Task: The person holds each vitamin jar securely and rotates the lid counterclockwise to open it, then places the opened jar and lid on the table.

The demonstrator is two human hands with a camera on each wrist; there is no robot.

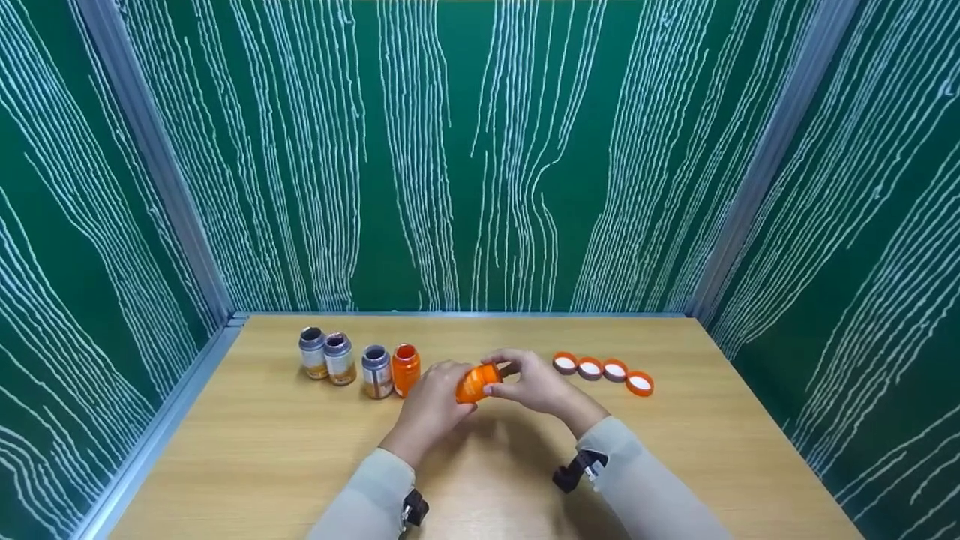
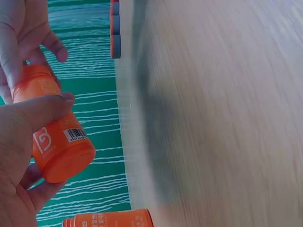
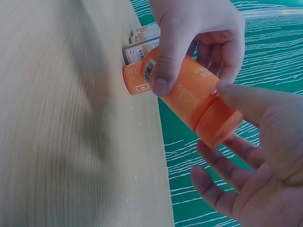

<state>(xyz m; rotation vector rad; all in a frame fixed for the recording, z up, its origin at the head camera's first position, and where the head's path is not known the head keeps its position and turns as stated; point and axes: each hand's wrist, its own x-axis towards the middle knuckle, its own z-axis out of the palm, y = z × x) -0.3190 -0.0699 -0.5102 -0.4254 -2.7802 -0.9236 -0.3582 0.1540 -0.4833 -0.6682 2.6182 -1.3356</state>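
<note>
My left hand [image 1: 435, 394] grips an orange bottle [image 1: 474, 384] round its body, with the thumb across the label. The bottle is tilted and raised over the table, its base towards the left. At its other end sits an orange screw cap [image 3: 218, 124]. My right hand [image 1: 536, 381] holds this cap with the thumb at its near edge and fingers on the far side. Just left of my left hand stands an uncapped orange bottle [image 1: 406, 367], beside an uncapped grey bottle [image 1: 376, 371].
Further left two more open grey bottles [image 1: 340, 360] stand close together. To the right, several caps lie in a slanting row with white insides up, an orange cap [image 1: 640, 383] nearest. Green walls [image 1: 465, 150] with white lines enclose the wooden table [image 1: 247, 450].
</note>
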